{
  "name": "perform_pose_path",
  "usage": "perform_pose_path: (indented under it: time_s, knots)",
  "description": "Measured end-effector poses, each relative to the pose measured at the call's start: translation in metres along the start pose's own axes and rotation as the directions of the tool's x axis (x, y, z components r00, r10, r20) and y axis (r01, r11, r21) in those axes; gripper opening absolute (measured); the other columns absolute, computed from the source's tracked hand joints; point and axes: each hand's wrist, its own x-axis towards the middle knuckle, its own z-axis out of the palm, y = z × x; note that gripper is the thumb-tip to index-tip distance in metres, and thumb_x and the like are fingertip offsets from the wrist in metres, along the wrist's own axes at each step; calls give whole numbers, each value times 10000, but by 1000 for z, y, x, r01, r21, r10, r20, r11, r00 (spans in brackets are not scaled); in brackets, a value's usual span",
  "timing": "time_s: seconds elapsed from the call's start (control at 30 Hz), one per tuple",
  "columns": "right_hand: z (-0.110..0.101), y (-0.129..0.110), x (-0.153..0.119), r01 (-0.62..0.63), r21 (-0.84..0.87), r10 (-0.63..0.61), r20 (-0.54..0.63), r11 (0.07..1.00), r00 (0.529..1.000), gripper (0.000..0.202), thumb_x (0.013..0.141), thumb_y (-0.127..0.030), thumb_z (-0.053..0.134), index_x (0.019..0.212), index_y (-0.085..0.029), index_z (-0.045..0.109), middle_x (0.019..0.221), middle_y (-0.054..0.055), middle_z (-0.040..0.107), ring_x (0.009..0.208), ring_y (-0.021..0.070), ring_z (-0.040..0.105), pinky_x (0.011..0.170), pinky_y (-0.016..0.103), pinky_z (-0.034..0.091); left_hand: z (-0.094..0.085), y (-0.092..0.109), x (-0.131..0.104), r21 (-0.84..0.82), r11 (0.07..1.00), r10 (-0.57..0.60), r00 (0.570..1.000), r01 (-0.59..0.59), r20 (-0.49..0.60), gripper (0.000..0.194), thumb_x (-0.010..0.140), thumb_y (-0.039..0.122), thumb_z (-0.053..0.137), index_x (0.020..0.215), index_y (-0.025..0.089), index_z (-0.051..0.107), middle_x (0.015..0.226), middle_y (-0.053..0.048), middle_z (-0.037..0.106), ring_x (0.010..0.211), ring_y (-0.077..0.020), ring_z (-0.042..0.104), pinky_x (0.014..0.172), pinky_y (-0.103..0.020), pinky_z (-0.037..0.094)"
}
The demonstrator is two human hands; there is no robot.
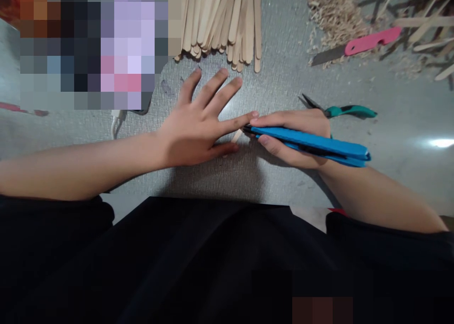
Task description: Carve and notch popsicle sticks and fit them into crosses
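My right hand (296,125) is closed around a blue utility knife (319,142), its dark tip pointing left. That tip meets the table beside a short piece of wooden craft stick (237,135). Over this piece lies my left hand (202,118), palm down with the fingers spread wide. The left thumb rests across the stick, hiding its middle, and the left index fingertip is close to the knife tip. Whether the blade touches the wood I cannot tell.
Wooden craft sticks (220,21) lie in a pile at the back. Green-handled pliers (349,111) and a pink-handled saw blade tool (372,41) lie to the right, near wood shavings (335,12). A white cable (115,123) is at left; the upper left is blurred out.
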Motion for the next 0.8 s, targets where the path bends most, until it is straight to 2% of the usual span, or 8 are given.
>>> perform_pose_path:
  time_s: [0.13, 0.27, 0.4, 0.6, 0.8]
  knots:
    - [-2, 0, 0, -5, -21, 6, 28, 1000, 1000, 480, 1052, -284, 852, 1510, -425, 830, 1220, 0, 931, 963, 261, 910, 883, 403, 771, -2, 1, 0, -16, 1000, -1, 1000, 1, 6, 935, 974, 627, 841, 1822, 522, 462, 1973, -119, 365, 1856, -560, 214, 1400, -931, 156]
    - [-2, -1, 2, 30, -13, -29, 55, 999, 998, 572, 1053, -238, 837, 1581, -450, 780, 1209, -16, 931, 972, 247, 912, 866, 386, 761, -2, 0, 0, -14, 1000, 27, 999, -27, 20, 1072, 898, 637, 924, 1839, 520, 424, 1999, -127, 299, 1860, -594, 170, 1398, -947, 108]
    - [-1, -2, 3, 47, -20, -46, 53, 999, 998, 625, 1055, -201, 823, 1614, -471, 752, 1183, -20, 928, 981, 248, 914, 841, 385, 751, -2, 0, 0, 9, 998, 59, 998, -60, 31, 1118, 889, 673, 925, 1856, 500, 392, 2016, -148, 237, 1865, -598, 143, 1388, -958, 87]
    - [-1, 0, 1, 63, -45, -60, 58, 997, 997, 631, 1057, -239, 819, 1629, -492, 732, 1230, -27, 924, 1015, 251, 913, 856, 389, 760, -3, 0, 1, -5, 998, 57, 998, -56, 40, 1137, 853, 709, 941, 1843, 496, 425, 1998, -129, 305, 1865, -576, 171, 1407, -941, 80]
    - [0, -1, 1, 85, -52, -81, 75, 995, 994, 631, 1040, -190, 810, 1615, -443, 748, 1251, 2, 921, 1067, 250, 911, 959, 380, 753, -1, -1, -1, 16, 998, 60, 997, -61, 48, 1122, 906, 738, 888, 1868, 514, 355, 1998, -99, 311, 1883, -549, 126, 1418, -941, 50]
